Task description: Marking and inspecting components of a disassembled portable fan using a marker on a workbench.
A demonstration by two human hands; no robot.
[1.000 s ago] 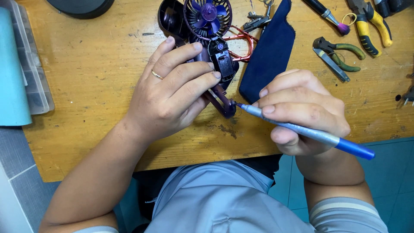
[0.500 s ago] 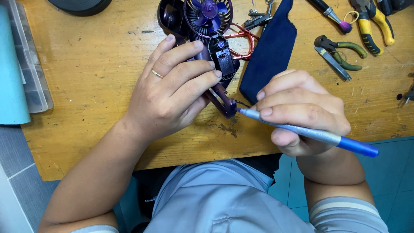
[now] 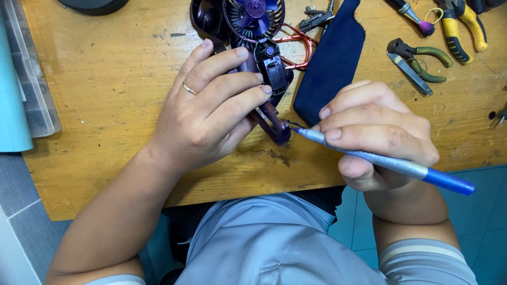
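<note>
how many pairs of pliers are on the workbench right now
2 for sure: green-handled pliers on the wooden bench right of the dark cloth, and yellow-handled pliers at the top right corner. More may lie beyond the frame's edge.

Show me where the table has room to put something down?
Bare wood lies between the plastic box and the left hand. The top right is crowded: cloth, green pliers, yellow pliers. The right hand holds a screwdriver at the fan.
</note>
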